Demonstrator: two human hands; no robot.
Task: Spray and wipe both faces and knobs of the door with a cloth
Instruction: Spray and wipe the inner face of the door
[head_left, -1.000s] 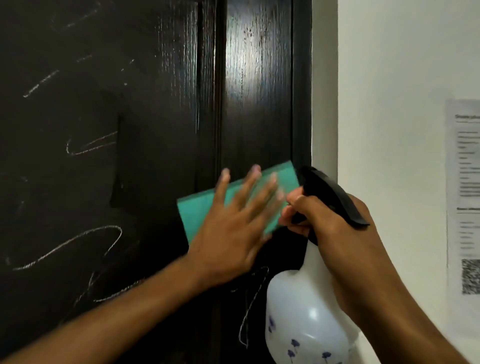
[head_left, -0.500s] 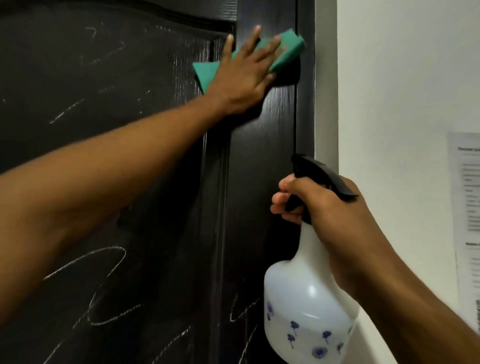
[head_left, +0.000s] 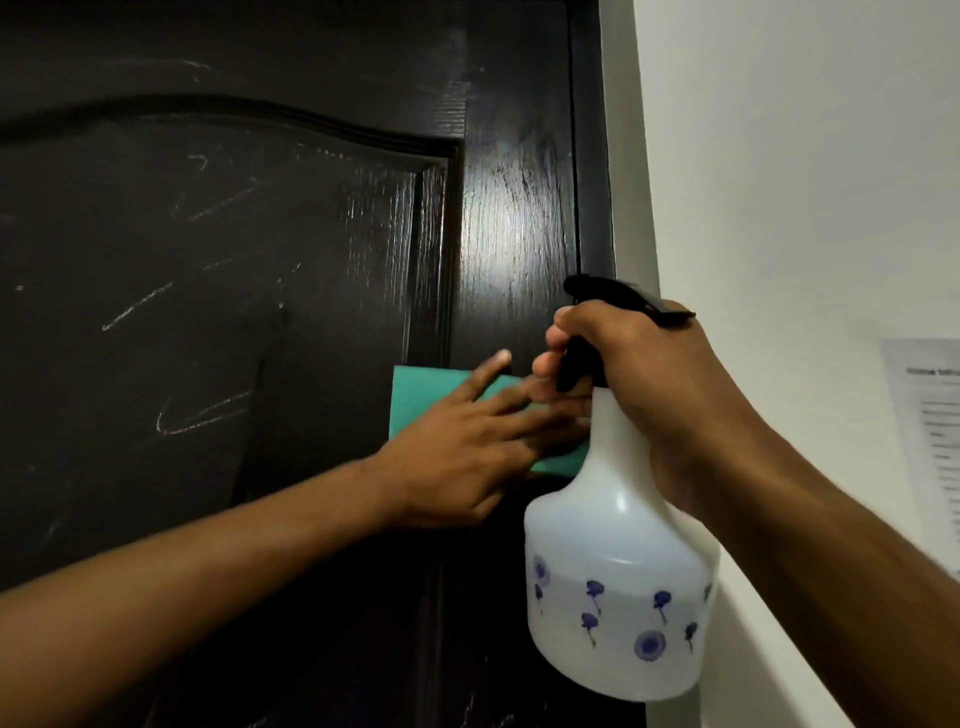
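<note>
Over at the door's (head_left: 218, 322) right edge, left hand (head_left: 462, 462) presses the green cloth (head_left: 421, 400) flat, fingers straight, around 3 o'clock. Right hand (head_left: 649, 374) grips the spray bottle (head_left: 618, 587) at 4 o'clock. Chalk scribbles (head_left: 197, 415) remain, no knob visible, so plenty's left.

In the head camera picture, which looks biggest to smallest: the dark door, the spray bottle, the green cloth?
1. Door, fills most of the picture.
2. Spray bottle, though it is nearest the camera, which inflates it.
3. Green cloth, partly hidden under the left hand, so its full size is unsure.
</note>
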